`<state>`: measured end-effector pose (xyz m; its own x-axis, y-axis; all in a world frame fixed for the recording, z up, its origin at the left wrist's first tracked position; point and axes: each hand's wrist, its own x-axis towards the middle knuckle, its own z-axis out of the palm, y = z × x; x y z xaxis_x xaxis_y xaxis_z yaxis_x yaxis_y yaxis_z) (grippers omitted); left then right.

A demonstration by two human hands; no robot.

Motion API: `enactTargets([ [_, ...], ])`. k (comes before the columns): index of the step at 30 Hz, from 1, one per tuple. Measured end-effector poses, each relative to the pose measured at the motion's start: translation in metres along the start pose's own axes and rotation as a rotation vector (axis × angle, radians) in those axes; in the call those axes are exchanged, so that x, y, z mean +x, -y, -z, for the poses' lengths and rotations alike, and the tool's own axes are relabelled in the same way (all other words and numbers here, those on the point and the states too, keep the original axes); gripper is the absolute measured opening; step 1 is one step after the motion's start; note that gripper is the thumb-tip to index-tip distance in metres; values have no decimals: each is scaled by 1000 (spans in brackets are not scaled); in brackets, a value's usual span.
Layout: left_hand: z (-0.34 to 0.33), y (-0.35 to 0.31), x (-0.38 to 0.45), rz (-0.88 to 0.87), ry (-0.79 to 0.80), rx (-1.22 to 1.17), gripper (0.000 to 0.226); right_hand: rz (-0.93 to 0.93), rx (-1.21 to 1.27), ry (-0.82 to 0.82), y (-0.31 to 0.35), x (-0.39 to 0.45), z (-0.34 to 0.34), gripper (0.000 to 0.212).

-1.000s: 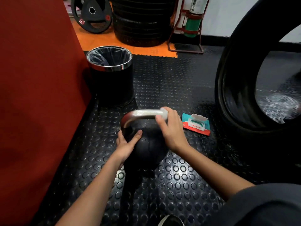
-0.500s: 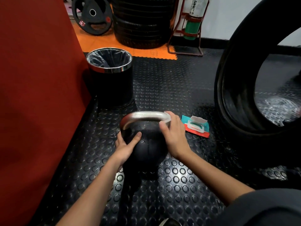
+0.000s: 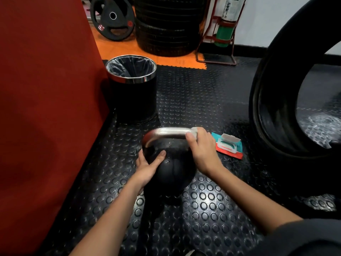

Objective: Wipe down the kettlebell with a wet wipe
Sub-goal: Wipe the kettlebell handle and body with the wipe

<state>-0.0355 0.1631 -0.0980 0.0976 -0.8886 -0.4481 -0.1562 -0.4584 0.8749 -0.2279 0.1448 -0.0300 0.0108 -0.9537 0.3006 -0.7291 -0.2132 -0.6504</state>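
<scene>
A black kettlebell with a silver handle stands on the studded rubber floor. My left hand holds the left side of the ball, thumb across its top. My right hand grips a white wet wipe wrapped round the right end of the handle; only a small edge of the wipe shows above my fingers. A teal and red wet wipe pack lies just right of the kettlebell with its white lid flipped open.
A black bin with a chrome rim and liner stands behind the kettlebell. A red padded wall runs along the left. A large upright tyre stands at the right. Stacked tyres and a weight plate are at the back.
My right hand with the wipe has shifted slightly along the right end of the handle. The left hand stays on the ball. The camera has drifted a little.
</scene>
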Motion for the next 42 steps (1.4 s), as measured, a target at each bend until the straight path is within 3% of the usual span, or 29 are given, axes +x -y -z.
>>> enactTargets([
  [3,0,0,0,0,-3,6,107,-83,-95,125,14,22,6,64],
  [7,-1,-1,1,16,-30,0,106,127,-381,182,48,26,-10,75],
  [10,-3,-3,-1,18,-25,0,100,213,-367,147,48,23,-5,70],
  [12,-3,-5,-5,17,-2,8,102,36,-167,206,32,32,8,67],
  [14,-1,-5,-5,39,11,21,108,-275,60,337,16,45,19,72],
  [17,2,-4,-3,44,21,22,115,-424,147,468,9,58,19,88],
  [21,1,-4,-2,24,-4,-4,124,-312,75,502,47,62,19,87],
  [24,1,-3,-1,35,6,-20,121,-172,-46,538,59,59,21,73],
  [30,1,-4,-1,22,12,16,107,-356,12,478,25,61,25,80],
  [32,2,-3,-1,0,-7,-3,107,-287,-74,527,49,65,23,83],
  [36,-1,-3,-1,-1,-27,-8,122,-70,-238,621,95,65,4,61],
  [42,-2,-3,-3,-6,0,0,105,11,-319,598,89,60,-2,75],
])
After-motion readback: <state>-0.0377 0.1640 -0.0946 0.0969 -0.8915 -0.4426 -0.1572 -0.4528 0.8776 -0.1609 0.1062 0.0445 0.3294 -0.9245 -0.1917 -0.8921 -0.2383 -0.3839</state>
